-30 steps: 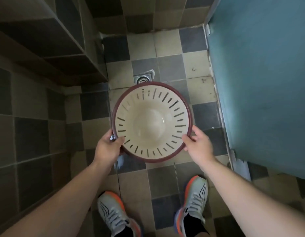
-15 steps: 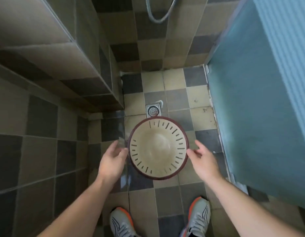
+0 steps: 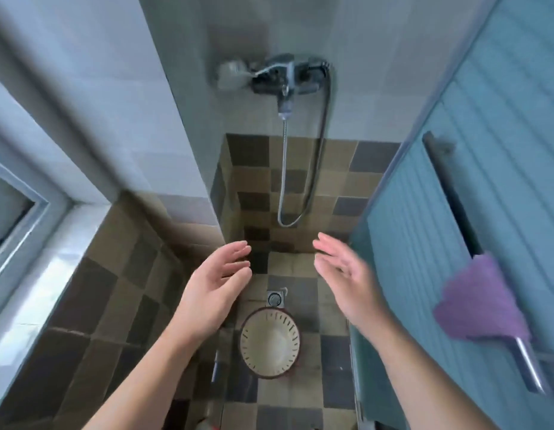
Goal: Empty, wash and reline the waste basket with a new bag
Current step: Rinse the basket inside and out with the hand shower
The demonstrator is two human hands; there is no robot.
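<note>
With left hand (image 3: 213,287) and right hand (image 3: 347,274) both spread and empty, the round cream slotted plastic waste basket (image 3: 270,342) below between them looks light, stiff, wet-slippery: grip maroon rim.

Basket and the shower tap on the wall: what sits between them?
In the head view, the floor drain lies just beyond the basket, then bare checkered tiles and the hanging hose loop below the tap.

The waste basket (image 3: 269,342) is cream inside with dark slits and a maroon rim. Brown and grey checked tiles (image 3: 328,352) cover the floor. A purple cloth (image 3: 480,301) hangs against the teal ribbed door (image 3: 493,169).
</note>
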